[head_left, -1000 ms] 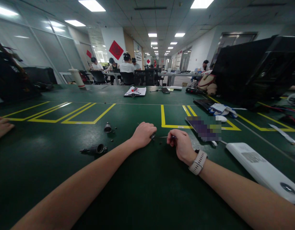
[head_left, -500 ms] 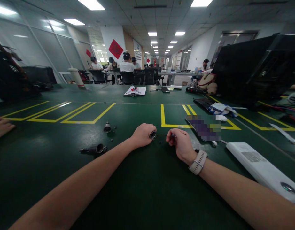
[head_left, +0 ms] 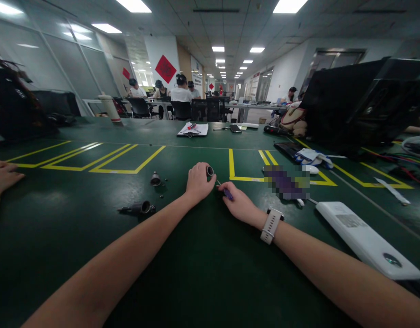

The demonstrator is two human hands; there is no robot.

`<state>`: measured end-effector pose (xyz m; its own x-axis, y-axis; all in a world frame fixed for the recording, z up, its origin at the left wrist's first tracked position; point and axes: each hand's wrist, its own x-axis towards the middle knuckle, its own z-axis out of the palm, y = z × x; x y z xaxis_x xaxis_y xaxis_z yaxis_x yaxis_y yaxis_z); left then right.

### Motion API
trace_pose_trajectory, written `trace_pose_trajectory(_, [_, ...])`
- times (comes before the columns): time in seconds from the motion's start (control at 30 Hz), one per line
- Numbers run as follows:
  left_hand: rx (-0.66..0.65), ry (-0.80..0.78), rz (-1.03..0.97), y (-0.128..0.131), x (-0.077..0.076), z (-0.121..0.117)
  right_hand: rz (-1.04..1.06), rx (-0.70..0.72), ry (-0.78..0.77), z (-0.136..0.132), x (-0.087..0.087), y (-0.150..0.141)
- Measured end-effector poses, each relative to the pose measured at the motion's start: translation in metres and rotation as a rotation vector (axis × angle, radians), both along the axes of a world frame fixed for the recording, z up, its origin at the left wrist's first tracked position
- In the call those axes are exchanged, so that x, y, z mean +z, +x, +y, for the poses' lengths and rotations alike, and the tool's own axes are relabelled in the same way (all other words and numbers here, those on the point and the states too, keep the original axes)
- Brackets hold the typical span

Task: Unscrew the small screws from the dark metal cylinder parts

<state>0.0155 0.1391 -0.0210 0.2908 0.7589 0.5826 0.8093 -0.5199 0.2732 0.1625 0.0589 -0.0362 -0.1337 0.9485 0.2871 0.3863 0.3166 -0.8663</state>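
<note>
My left hand [head_left: 198, 184] is closed around a dark hollow cylindrical part [head_left: 210, 171], its round open end facing right. My right hand [head_left: 241, 202] grips a small screwdriver [head_left: 228, 194] with a purple handle. Its thin shaft points up and left, near the fingers of my left hand; whether the tip touches anything I cannot make out. Left of my left hand lie a small dark cup-shaped part [head_left: 155, 178] and a larger dark housing with a pointed end [head_left: 138, 208], with a few tiny pieces near them.
Another person's hand [head_left: 5, 177] rests at the left edge of the green table [head_left: 210, 273]. To the right are a blurred-out phone-like object [head_left: 286, 182], a white power bank [head_left: 363, 239] and gloves [head_left: 312, 156]. A clipboard [head_left: 192, 129] lies further back.
My left hand has moved up and slightly left with the cylindrical part. My right hand has shifted left and turned, so the screwdriver's purple handle now shows and its shaft tilts upward.
</note>
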Motion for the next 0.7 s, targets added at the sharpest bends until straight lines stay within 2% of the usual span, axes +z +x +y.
trace_pose_trajectory(0.13, [0.058,0.041,0.007,-0.001,0.001,-0.004,-0.074,0.170,0.008,-0.010,0.008,-0.004])
trace_pose_trajectory(0.27, [0.109,0.125,0.013,-0.006,0.002,-0.008,-0.222,0.315,0.106,-0.041,0.020,0.007])
trace_pose_trajectory(0.4, [-0.002,0.117,-0.045,-0.009,0.001,-0.016,-0.367,0.400,0.212,-0.075,0.026,0.024])
trace_pose_trajectory(0.57, [-0.141,-0.113,-0.339,-0.007,0.003,-0.050,-0.349,0.408,0.181,-0.101,0.028,0.036])
trace_pose_trajectory(0.63, [-0.184,-0.245,-0.522,-0.004,0.008,-0.072,-0.224,0.302,0.168,-0.104,0.030,0.039])
trace_pose_trajectory(0.7, [-0.225,-0.468,-0.700,-0.001,0.015,-0.093,-0.028,0.120,0.134,-0.104,0.034,0.041])
